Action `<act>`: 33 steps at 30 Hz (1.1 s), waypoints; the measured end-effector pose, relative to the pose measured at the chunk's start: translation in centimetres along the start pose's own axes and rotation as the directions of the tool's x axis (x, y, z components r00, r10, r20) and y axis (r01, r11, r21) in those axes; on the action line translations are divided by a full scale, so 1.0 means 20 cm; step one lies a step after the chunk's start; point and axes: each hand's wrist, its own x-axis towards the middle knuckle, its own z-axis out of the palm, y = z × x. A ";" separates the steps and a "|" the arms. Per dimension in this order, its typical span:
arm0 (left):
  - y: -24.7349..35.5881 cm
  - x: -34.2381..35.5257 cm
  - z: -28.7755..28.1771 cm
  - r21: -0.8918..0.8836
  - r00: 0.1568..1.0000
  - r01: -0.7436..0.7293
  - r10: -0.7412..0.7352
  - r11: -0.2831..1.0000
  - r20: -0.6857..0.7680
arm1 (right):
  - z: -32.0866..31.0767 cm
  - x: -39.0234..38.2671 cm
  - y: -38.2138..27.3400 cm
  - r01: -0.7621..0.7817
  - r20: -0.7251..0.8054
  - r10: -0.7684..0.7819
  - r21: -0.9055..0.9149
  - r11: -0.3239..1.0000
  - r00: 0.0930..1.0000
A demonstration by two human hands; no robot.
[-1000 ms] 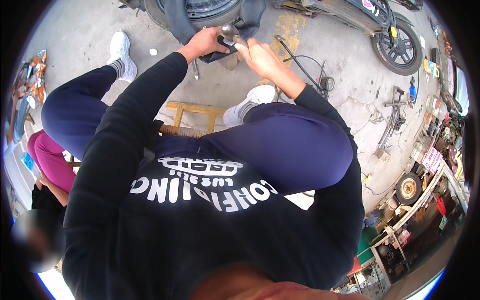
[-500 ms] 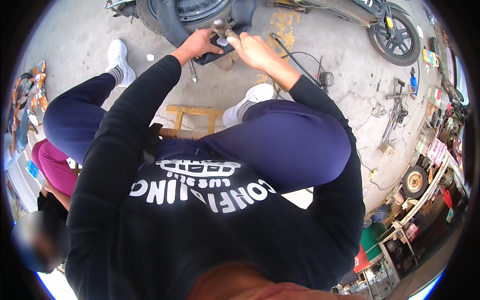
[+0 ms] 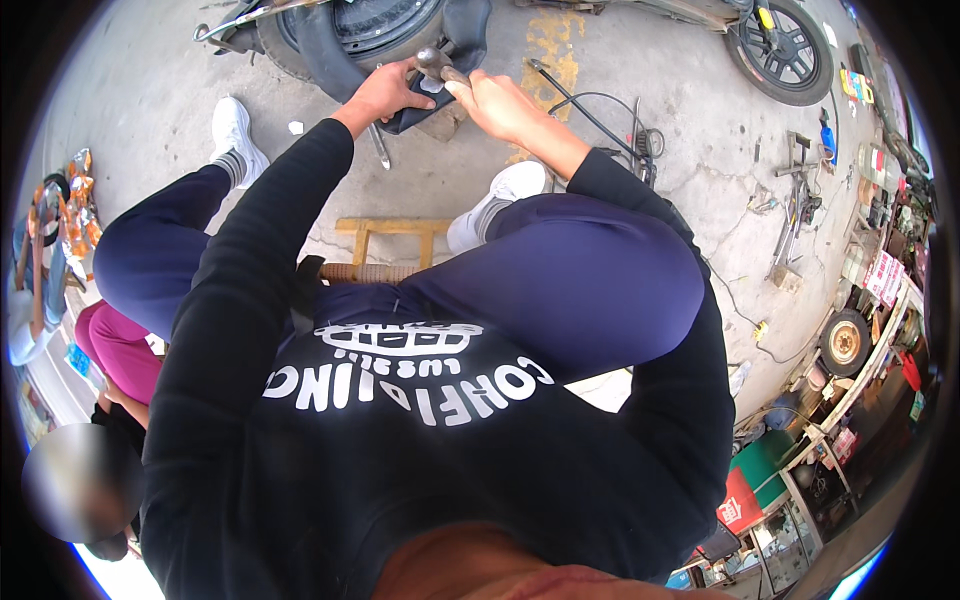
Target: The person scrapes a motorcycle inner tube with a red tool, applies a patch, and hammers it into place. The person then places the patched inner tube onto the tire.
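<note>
At the top centre, my right hand (image 3: 497,106) is closed round the wooden handle of a hammer (image 3: 431,61). The hammer head is just above a whitish patch (image 3: 432,86) on a black rubber inner tube (image 3: 464,28); whether they touch I cannot tell. My left hand (image 3: 384,94) grips the tube beside the patch, thumb on top and fingers partly hidden. Under this folded part of the tube sits a wooden block (image 3: 443,122). The tube runs up to a wheel (image 3: 375,28) with its tyre, lying at the top of the view.
A metal lever (image 3: 380,148) lies below my left hand. A black hose (image 3: 575,95) and pump-like tool are on the right. Beyond are a scooter wheel (image 3: 783,52), scattered metal tools (image 3: 795,205) and a cluttered shelf. A wooden stool (image 3: 390,226) is between my legs; another person sits at left.
The view has shifted slightly. The hammer head has come down closer to the patch on the inner tube. My left hand keeps its hold on the tube.
</note>
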 end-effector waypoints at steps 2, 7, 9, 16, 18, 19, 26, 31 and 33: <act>0.00 -0.03 0.04 -0.052 0.996 -0.086 0.085 0.995 -0.020 | 0.02 -0.09 0.02 0.044 -0.042 -0.044 0.004 0.999 0.998; 0.01 -0.04 0.01 -0.060 0.996 -0.090 0.090 0.994 -0.002 | 0.08 -0.05 0.07 0.069 -0.051 -0.069 -0.019 0.997 0.996; -0.05 0.00 0.03 -0.028 0.999 -0.040 0.039 0.999 -0.023 | 0.05 -0.05 0.03 0.065 -0.049 -0.063 0.040 0.997 0.997; 0.02 0.01 0.01 0.000 0.989 -0.147 0.147 0.989 0.010 | 0.10 -0.02 0.10 0.142 -0.057 -0.142 -0.010 0.990 0.988; 0.03 0.04 0.01 0.072 0.975 -0.221 0.222 0.973 -0.002 | 0.11 0.02 0.15 0.189 -0.111 -0.186 0.021 0.982 0.976; -0.13 0.09 0.03 -0.052 0.931 -0.363 0.360 0.930 -0.059 | 0.11 -0.02 0.10 0.162 -0.139 -0.148 0.093 0.982 0.979; 0.06 -0.04 0.08 -0.012 0.991 -0.130 0.130 0.991 -0.035 | -0.07 -0.15 0.24 -0.062 0.080 0.015 0.630 0.774 0.997; -0.08 -0.11 0.11 0.053 0.950 -0.213 0.219 0.976 -0.223 | -0.10 -0.48 0.81 -0.033 -0.032 0.270 0.973 0.230 0.962; -0.12 -0.15 0.10 0.037 0.944 -0.197 0.200 0.980 -0.262 | -0.21 -0.65 1.11 0.002 -0.095 0.486 0.982 0.188 0.869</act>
